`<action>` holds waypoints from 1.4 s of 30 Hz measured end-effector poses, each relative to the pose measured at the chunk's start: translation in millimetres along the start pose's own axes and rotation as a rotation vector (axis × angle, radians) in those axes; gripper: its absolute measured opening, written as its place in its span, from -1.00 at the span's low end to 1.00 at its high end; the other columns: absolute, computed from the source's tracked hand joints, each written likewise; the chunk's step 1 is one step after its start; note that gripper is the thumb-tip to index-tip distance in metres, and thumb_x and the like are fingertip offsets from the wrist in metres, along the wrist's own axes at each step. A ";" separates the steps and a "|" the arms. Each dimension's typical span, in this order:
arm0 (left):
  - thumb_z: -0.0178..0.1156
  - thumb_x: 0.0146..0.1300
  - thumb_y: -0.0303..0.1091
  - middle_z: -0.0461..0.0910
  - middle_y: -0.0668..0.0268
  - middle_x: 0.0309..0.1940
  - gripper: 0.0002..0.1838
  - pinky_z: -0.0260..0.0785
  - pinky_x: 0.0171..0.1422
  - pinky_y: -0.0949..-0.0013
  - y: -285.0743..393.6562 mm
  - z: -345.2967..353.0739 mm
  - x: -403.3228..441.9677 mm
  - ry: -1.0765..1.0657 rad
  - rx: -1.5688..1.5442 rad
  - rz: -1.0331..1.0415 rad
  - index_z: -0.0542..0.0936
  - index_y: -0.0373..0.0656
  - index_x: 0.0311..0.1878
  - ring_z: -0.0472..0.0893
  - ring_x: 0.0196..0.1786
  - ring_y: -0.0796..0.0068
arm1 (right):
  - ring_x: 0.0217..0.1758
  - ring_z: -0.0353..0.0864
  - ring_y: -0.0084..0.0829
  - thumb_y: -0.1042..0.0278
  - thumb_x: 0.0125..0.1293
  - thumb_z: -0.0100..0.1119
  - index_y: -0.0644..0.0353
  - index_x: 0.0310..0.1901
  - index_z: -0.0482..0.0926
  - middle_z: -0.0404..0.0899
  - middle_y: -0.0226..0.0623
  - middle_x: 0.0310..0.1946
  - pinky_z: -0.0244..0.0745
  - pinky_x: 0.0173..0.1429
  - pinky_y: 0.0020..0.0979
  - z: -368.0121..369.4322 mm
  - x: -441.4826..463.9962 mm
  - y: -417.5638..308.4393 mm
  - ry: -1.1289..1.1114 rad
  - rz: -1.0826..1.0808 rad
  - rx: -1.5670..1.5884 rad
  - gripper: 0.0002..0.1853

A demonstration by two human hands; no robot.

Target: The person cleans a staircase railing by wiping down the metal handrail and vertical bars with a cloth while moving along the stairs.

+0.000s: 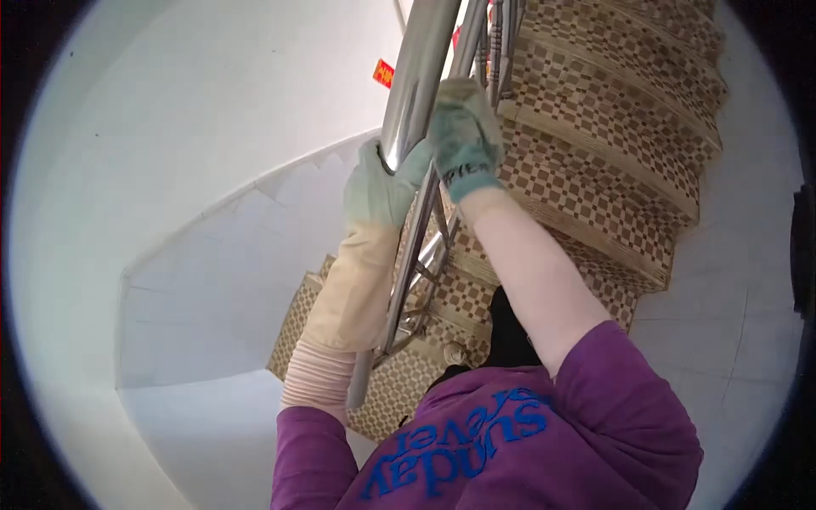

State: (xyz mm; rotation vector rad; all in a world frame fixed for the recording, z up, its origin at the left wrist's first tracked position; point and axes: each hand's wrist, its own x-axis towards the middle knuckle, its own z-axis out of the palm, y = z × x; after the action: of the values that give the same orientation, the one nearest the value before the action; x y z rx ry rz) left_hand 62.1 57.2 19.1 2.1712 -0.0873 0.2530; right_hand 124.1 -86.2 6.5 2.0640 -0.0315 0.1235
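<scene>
My left hand (384,185), in a pale green rubber glove with a long beige cuff, is wrapped around the thick, shiny metal handrail (418,72). Its thumb and fingers sit on either side of the tube. My right hand (465,136) wears a darker green work glove with black lettering at the wrist. It is closed and pressed against the right side of the rail, slightly higher up the frame than my left hand. The front of the right glove looks greyish and blurred, and whatever its fingers hold is hidden.
Stairs (586,110) with brown and beige checkered tiles curve down the right side. Thinner metal bars and balusters (493,51) run beneath the handrail. A white wall (212,102) with a grey lower band (204,297) curves along the left. A red and yellow label (384,73) shows behind the rail.
</scene>
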 end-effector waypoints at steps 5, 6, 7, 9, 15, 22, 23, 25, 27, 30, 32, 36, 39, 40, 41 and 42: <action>0.28 0.16 0.40 0.65 -0.12 -0.09 -0.07 0.45 0.14 0.15 6.7 1.7 1.3 -0.013 0.161 -0.051 0.47 -0.38 0.21 0.65 0.01 0.03 | -0.13 0.61 -0.49 0.44 0.36 0.14 0.08 -0.07 0.61 0.58 -0.38 -0.22 0.56 -0.06 -0.49 7.0 -63.8 -117.4 0.316 0.128 -0.014 -0.85; 0.28 0.16 0.40 0.65 -0.12 -0.09 -0.07 0.45 0.14 0.15 5.9 1.3 1.3 -0.015 0.160 -0.026 0.47 -0.38 0.21 0.65 0.01 0.03 | -0.13 0.61 -0.49 0.44 0.36 0.14 0.08 -0.07 0.61 0.58 -0.38 -0.22 0.56 -0.06 -0.49 -0.3 -68.2 -134.2 0.309 0.153 -0.018 -0.85; 0.27 0.17 0.40 0.65 -0.14 -0.07 -0.06 0.45 0.15 0.14 5.3 0.5 0.2 -0.024 0.108 -0.010 0.45 -0.38 0.22 0.65 0.04 -0.01 | -0.18 0.60 -0.50 0.44 0.37 0.13 0.03 -0.10 0.60 0.57 -0.40 -0.25 0.55 -0.10 -0.50 -5.4 -65.7 -157.3 0.237 0.460 -0.094 -0.87; 0.26 0.16 0.41 0.63 -0.19 0.00 -0.04 0.43 0.21 0.13 13.9 -6.0 -3.4 -0.071 0.068 -0.018 0.44 -0.40 0.24 0.63 0.12 -0.10 | -0.23 0.59 -0.52 0.43 0.37 0.12 -0.02 -0.14 0.60 0.57 -0.43 -0.29 0.54 -0.15 -0.51 -8.9 -60.7 -165.9 0.152 0.775 -0.182 -0.89; 0.28 0.15 0.40 0.61 -0.22 0.06 0.01 0.40 0.26 0.14 -0.2 -1.1 0.3 -0.067 0.057 0.014 0.38 -0.39 0.32 0.60 0.19 -0.11 | -0.28 0.45 -0.55 0.42 0.48 -0.07 -0.09 -0.26 0.55 0.45 -0.53 -0.37 0.44 -0.16 -0.52 8.4 -60.1 -147.6 -0.054 0.077 -0.032 -0.80; 0.33 0.15 0.32 0.66 -0.22 -0.07 -0.09 0.47 0.16 0.06 -6.3 1.3 -4.4 -0.004 0.048 0.047 0.47 -0.38 0.23 0.64 0.07 -0.21 | -0.24 0.45 -0.60 0.36 0.47 -0.01 -0.01 -0.14 0.55 0.44 -0.50 -0.33 0.46 -0.11 -0.53 1.4 -59.1 -128.9 0.054 0.262 0.399 -0.88; 0.35 0.15 0.29 0.66 -0.21 -0.07 -0.12 0.48 0.15 0.08 -11.1 2.0 -4.1 0.001 0.015 0.083 0.48 -0.38 0.21 0.65 0.06 -0.21 | -0.24 0.46 -0.58 0.35 0.47 -0.01 0.00 -0.15 0.55 0.46 -0.48 -0.32 0.47 -0.12 -0.52 8.4 -50.2 -135.9 0.072 0.219 0.187 -0.89; 0.37 0.14 0.26 0.66 -0.20 -0.08 -0.14 0.49 0.13 0.09 -13.7 1.6 -8.3 0.003 -0.018 0.113 0.49 -0.37 0.20 0.65 0.05 -0.20 | -0.25 0.49 -0.55 0.33 0.46 0.00 0.02 -0.16 0.55 0.49 -0.44 -0.32 0.49 -0.14 -0.49 19.7 -35.6 -142.6 0.132 0.185 -0.225 -0.89; 0.42 0.15 0.20 0.67 -0.17 -0.10 -0.18 0.51 0.09 0.11 -10.5 -1.2 -10.0 -0.012 -0.115 0.141 0.49 -0.36 0.20 0.67 0.01 -0.17 | -0.25 0.52 -0.51 0.31 0.45 0.01 0.04 -0.18 0.56 0.52 -0.40 -0.31 0.51 -0.17 -0.47 32.8 -16.4 -140.5 0.175 0.201 -0.540 -0.88; 0.44 0.16 0.14 0.68 -0.14 -0.12 -0.20 0.51 0.06 0.14 -10.1 -2.2 -7.9 -0.004 -0.141 0.152 0.48 -0.37 0.21 0.69 -0.03 -0.09 | -0.25 0.56 -0.46 0.27 0.43 0.02 0.07 -0.20 0.56 0.57 -0.34 -0.30 0.53 -0.21 -0.44 55.0 30.8 -117.4 0.159 0.276 -0.700 -0.86; 0.44 0.17 0.11 0.68 -0.13 -0.11 -0.21 0.52 0.05 0.15 -11.1 -2.4 -10.2 -0.021 -0.140 0.137 0.48 -0.37 0.22 0.70 -0.03 -0.02 | -0.26 0.59 -0.43 0.25 0.42 0.03 0.09 -0.22 0.56 0.60 -0.30 -0.29 0.55 -0.23 -0.42 86.3 89.7 -113.0 0.139 0.385 -0.527 -0.84; 0.44 0.20 0.03 0.67 -0.10 -0.06 -0.24 0.51 0.06 0.20 12.5 -15.7 -13.9 -0.095 -0.215 0.003 0.46 -0.38 0.25 0.71 -0.03 0.15 | 0.00 0.59 -0.39 0.27 0.49 -0.08 0.12 0.00 0.55 0.60 -0.26 -0.05 0.56 0.07 -0.44 36.1 92.3 45.4 0.155 0.308 0.716 -0.76; 0.45 0.20 -0.02 0.66 -0.07 -0.05 -0.26 0.51 0.09 0.22 9.4 -9.0 -13.7 -0.057 -0.217 0.053 0.46 -0.38 0.27 0.69 -0.03 0.15 | 0.00 0.61 -0.35 0.26 0.46 -0.04 0.14 -0.01 0.58 0.62 -0.24 -0.07 0.59 0.09 -0.39 35.3 94.6 39.4 0.250 0.444 1.146 -0.75; 0.45 0.20 -0.03 0.66 -0.07 -0.05 -0.26 0.50 0.10 0.22 10.9 -10.9 -14.9 -0.042 -0.207 0.041 0.46 -0.38 0.27 0.69 -0.03 0.13 | -0.05 0.64 -0.32 0.24 0.42 0.02 0.15 -0.07 0.60 0.63 -0.23 -0.14 0.61 0.03 -0.34 41.1 103.2 13.9 0.411 0.544 1.373 -0.77; 0.44 0.20 -0.04 0.66 -0.09 -0.06 -0.27 0.51 0.11 0.20 -1.6 -5.0 -17.0 0.005 -0.190 0.072 0.46 -0.38 0.26 0.69 -0.02 0.10 | -0.11 0.66 -0.29 0.22 0.38 0.08 0.16 -0.13 0.63 0.65 -0.22 -0.21 0.63 -0.02 -0.29 48.9 109.6 -12.4 0.571 0.638 1.587 -0.78; 0.44 0.20 -0.04 0.66 -0.09 -0.06 -0.27 0.51 0.11 0.20 -3.6 -2.6 -16.7 0.005 -0.201 0.071 0.46 -0.38 0.26 0.69 -0.02 0.10 | -0.17 0.68 -0.27 0.21 0.34 0.14 0.17 -0.20 0.66 0.66 -0.21 -0.28 0.65 -0.08 -0.24 58.2 117.1 -31.5 0.747 0.728 1.787 -0.78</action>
State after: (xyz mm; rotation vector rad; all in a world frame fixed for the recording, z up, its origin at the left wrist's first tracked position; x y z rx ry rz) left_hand 46.0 60.9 14.0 1.9698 -0.1798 0.2787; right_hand 247.3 -118.7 -36.6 3.4060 -0.2958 1.9507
